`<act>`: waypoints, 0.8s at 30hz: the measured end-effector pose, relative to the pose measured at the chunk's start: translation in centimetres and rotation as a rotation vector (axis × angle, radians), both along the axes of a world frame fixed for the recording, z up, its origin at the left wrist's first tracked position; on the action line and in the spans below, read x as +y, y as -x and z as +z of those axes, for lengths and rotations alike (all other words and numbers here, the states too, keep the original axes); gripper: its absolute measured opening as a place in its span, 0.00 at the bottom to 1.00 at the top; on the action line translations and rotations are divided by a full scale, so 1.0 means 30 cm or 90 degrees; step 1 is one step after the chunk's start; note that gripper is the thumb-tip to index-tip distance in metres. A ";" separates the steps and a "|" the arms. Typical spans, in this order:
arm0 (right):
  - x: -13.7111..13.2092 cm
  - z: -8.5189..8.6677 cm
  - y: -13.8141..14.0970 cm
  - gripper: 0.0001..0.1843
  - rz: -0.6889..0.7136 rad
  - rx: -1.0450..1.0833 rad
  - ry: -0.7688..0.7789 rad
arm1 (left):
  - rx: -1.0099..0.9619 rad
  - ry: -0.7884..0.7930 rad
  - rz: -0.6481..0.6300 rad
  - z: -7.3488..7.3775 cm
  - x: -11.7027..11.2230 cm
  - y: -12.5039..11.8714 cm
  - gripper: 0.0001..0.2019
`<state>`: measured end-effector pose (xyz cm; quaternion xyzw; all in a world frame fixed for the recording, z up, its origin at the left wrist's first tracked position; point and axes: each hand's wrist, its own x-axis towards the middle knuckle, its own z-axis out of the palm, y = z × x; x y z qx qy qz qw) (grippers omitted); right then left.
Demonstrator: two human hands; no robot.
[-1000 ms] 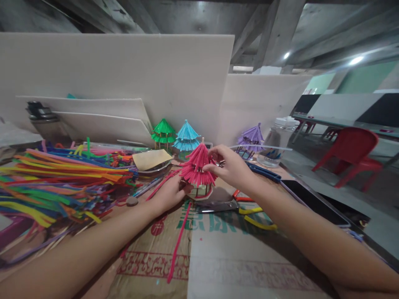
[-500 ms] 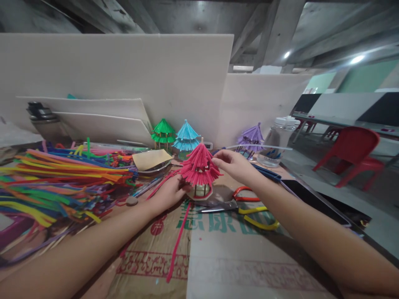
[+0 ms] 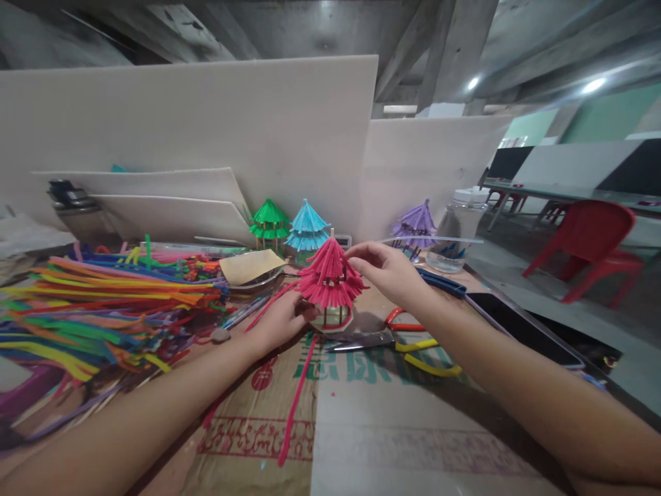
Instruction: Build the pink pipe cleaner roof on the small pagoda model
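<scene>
pinkish-red two-tiered pavilion model of fuzzy strips (image 3: 331, 279) stands upright at the centre of the frame. nearest, a long pinkish-red fuzzy strip (image 3: 297, 408) lies on brown printed cardboard (image 3: 242, 405) at lower centre. metal scissors with red and yellow handles (image 3: 369, 343) lie just right of the pavilion's base. the bare left hand (image 3: 283, 319) is at that base's left side, thumb apart from fingers; i cannot tell whether it grips. the bare right hand (image 3: 386, 271) is half open, curved fingertips at the upper roof's right edge; i cannot tell whether they pinch it. multicoloured fuzzy stems (image 3: 129, 293) heap up at the left. farther back stand a green pavilion model (image 3: 269, 211) and a light-blue pavilion model (image 3: 306, 220), then pale flat boards (image 3: 289, 131).
</scene>
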<state>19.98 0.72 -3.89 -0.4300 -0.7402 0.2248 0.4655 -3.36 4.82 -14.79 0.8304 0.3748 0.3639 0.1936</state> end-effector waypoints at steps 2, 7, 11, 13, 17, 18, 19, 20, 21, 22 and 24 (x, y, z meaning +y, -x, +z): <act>-0.012 0.010 0.006 0.12 -0.003 -0.004 0.022 | 0.000 0.009 -0.015 0.009 -0.008 -0.005 0.12; -0.030 0.024 0.014 0.18 0.047 0.021 0.158 | -0.016 -0.035 -0.026 0.037 -0.025 -0.014 0.15; -0.029 0.003 0.030 0.26 0.122 0.198 0.273 | 0.004 -0.076 -0.019 0.035 -0.019 -0.011 0.15; -0.027 -0.014 0.042 0.25 0.144 0.281 0.296 | 0.011 -0.081 -0.020 0.029 -0.013 -0.009 0.16; -0.029 -0.035 0.059 0.21 0.155 0.323 0.294 | 0.016 -0.085 -0.024 0.021 -0.005 -0.008 0.17; -0.030 -0.036 0.061 0.21 0.153 0.321 0.292 | 0.021 -0.088 -0.027 0.021 -0.005 -0.008 0.16; -0.032 -0.035 0.062 0.20 0.152 0.317 0.291 | 0.025 -0.090 -0.027 0.022 -0.005 -0.009 0.16; -0.033 -0.034 0.062 0.20 0.151 0.313 0.290 | 0.027 -0.092 -0.025 0.023 -0.006 -0.009 0.15; -0.035 -0.032 0.062 0.20 0.151 0.309 0.287 | 0.027 -0.092 -0.023 0.024 -0.007 -0.010 0.15; -0.036 -0.030 0.062 0.19 0.152 0.305 0.284 | 0.027 -0.092 -0.022 0.025 -0.008 -0.010 0.16; -0.039 -0.026 0.061 0.18 0.145 0.284 0.269 | 0.032 -0.099 -0.023 0.028 -0.010 -0.009 0.16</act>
